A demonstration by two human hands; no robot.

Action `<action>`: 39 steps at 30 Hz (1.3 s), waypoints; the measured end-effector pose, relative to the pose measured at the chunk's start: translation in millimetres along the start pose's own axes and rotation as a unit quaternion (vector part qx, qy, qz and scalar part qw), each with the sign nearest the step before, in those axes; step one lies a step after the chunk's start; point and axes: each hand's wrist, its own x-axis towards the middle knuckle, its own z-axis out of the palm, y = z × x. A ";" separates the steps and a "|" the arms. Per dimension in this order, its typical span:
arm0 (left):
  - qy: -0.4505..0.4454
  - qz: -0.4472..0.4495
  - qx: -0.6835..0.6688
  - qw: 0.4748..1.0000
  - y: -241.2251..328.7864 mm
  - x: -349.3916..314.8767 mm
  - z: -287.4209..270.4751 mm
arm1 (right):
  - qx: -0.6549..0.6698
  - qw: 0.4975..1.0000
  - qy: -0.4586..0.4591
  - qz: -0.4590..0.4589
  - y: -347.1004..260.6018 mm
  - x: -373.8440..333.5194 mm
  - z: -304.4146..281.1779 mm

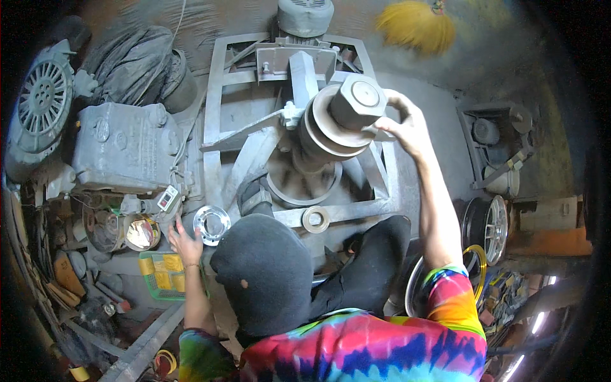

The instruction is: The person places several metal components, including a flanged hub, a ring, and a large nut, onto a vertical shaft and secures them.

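My right hand (407, 126) reaches forward to a large grey hex nut (358, 105) at the end of a thick spindle. Its thumb and fingers are curled against the nut's right side. Behind the nut sit round metal flanges (323, 124) on the shaft. My left hand (184, 244) is off to the left with its fingers spread and nothing in it. It hovers just below a small switch box (167, 198) hanging on a cable, beside a shiny metal ring (212, 225).
The spindle stands in a heavy grey steel frame (213, 108) with a motor (305, 17) at its far end. A flat metal ring (316, 219) lies on the near beam. Left are a dusty gearbox (127, 146) and green basket (159, 291); right, a wheel rim (494, 229).
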 end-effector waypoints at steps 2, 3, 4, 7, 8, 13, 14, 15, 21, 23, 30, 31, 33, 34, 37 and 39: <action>0.010 0.006 -0.014 1.000 -12.1 -0.5 2.3 | -0.068 0.996 0.032 -0.045 1.6 -4.1 -37.6; 0.017 0.009 -0.020 1.000 -16.7 -0.2 1.4 | -0.088 0.990 0.065 -0.088 -6.4 -5.0 -55.9; 0.019 -0.006 0.000 1.000 -16.8 -0.2 -0.5 | -0.060 0.992 0.085 -0.072 -5.6 -11.2 -70.5; 0.023 -0.015 0.004 1.000 -14.5 -1.1 -7.1 | -0.034 0.995 0.085 -0.048 -12.9 -24.8 -74.0; 0.021 -0.010 -0.003 1.000 -7.5 0.7 -5.6 | -0.036 0.995 0.079 -0.041 -14.9 -26.5 -65.4; 0.050 0.063 -0.043 0.996 18.4 4.7 3.3 | -0.025 0.998 0.050 -0.015 -36.2 -16.8 26.0; 0.043 0.074 -0.059 0.995 29.1 5.4 -0.3 | -0.073 0.996 0.056 -0.012 -39.4 -13.9 38.0; 0.044 0.082 -0.067 0.993 37.9 4.7 -5.5 | -0.120 0.991 0.063 -0.009 -42.1 -11.0 47.8; 0.073 0.096 -0.087 0.989 12.6 9.0 5.6 | -0.050 0.996 0.072 -0.025 -41.8 8.0 60.6; 0.054 0.076 -0.075 0.993 14.9 7.1 4.8 | -0.057 0.995 0.080 -0.019 -40.5 3.9 61.9; 0.053 0.100 -0.085 0.990 17.9 4.9 8.1 | -0.085 0.990 0.112 -0.022 -39.8 2.6 69.8; 0.047 0.089 -0.079 0.992 22.2 2.7 5.3 | -0.090 0.989 0.119 -0.022 -40.8 2.8 70.9; 0.042 0.081 -0.076 0.993 23.6 2.0 3.9 | -0.101 0.984 0.143 -0.026 -41.0 0.4 75.4; 0.045 0.083 -0.080 0.992 22.2 1.8 3.4 | -0.106 0.982 0.154 -0.030 -41.9 0.5 76.7; 0.037 0.065 -0.079 0.994 22.1 1.6 -1.1 | -0.099 0.983 0.153 -0.019 -39.0 2.0 77.9; 0.028 0.055 -0.077 0.995 26.9 -0.7 -6.3 | -0.125 0.977 0.174 -0.005 -40.3 -0.4 78.9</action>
